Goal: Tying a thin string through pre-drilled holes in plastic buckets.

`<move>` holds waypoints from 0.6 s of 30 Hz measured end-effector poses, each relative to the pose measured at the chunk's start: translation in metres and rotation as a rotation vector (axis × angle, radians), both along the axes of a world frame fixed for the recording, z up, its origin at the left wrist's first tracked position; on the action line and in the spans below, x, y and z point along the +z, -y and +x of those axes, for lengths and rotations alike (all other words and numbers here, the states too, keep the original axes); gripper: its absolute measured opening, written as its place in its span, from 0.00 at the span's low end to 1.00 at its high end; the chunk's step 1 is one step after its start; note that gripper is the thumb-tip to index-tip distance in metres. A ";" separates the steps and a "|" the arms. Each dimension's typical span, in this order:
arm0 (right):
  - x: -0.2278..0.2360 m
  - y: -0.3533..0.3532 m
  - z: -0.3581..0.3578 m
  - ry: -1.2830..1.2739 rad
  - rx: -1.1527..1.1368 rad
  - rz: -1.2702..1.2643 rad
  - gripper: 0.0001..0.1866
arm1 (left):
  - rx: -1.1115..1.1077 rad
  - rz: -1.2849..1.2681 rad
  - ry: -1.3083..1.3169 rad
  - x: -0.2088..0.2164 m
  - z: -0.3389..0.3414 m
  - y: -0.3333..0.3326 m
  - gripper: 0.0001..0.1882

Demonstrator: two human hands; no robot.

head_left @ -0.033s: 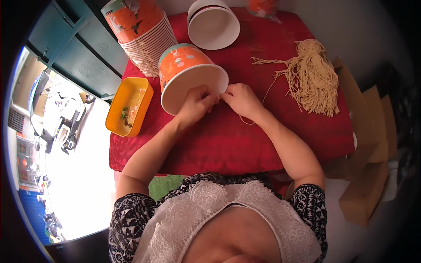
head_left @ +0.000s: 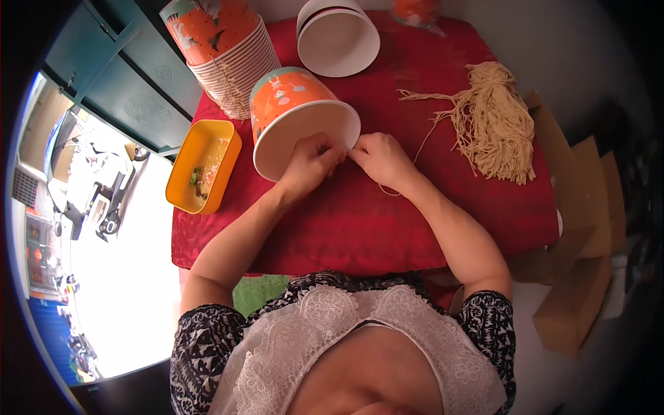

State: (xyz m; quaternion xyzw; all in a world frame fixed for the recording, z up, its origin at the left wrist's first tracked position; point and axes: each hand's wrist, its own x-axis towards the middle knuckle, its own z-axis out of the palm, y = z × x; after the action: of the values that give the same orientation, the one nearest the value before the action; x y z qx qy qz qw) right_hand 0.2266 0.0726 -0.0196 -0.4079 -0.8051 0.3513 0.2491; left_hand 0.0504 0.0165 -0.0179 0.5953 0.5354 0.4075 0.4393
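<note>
A paper bucket [head_left: 297, 93], orange with a teal base and a white inside, lies tilted on the table with its mouth toward me. My left hand [head_left: 312, 160] is closed at the lower right of its rim, with some fingers inside the mouth. Close beside it, my right hand [head_left: 379, 158] pinches at the same edge, where a thin beige cord seems to be held; its end is hidden by the fingers. The loose cord [head_left: 389, 192] hangs in a curve under my right wrist and runs toward a bundle of beige cords [head_left: 494, 124] on the right.
A tall stack of similar buckets [head_left: 232, 59] leans at the far left, with cords at its side. White-mouthed buckets [head_left: 339, 43] lie at the back. A yellow container [head_left: 181, 169] with food scraps stands left on the red tablecloth [head_left: 360, 235]. Cardboard [head_left: 577, 207] lies beyond the right edge.
</note>
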 end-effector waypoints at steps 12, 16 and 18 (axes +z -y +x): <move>0.001 0.007 0.006 -0.014 0.105 0.014 0.08 | 0.014 0.026 -0.071 -0.004 0.002 0.008 0.06; 0.000 0.012 0.002 -0.158 0.071 0.052 0.08 | -0.004 0.202 -0.115 -0.020 -0.003 0.003 0.08; -0.002 0.018 0.000 -0.194 0.092 0.152 0.07 | -0.003 0.239 -0.140 -0.024 -0.001 0.005 0.07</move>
State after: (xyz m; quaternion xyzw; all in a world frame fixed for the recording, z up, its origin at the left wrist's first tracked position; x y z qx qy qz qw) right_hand 0.2262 0.0551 -0.0215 -0.3144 -0.8194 0.3383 0.3394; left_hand 0.0493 0.0118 -0.0415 0.6711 0.5116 0.4251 0.3273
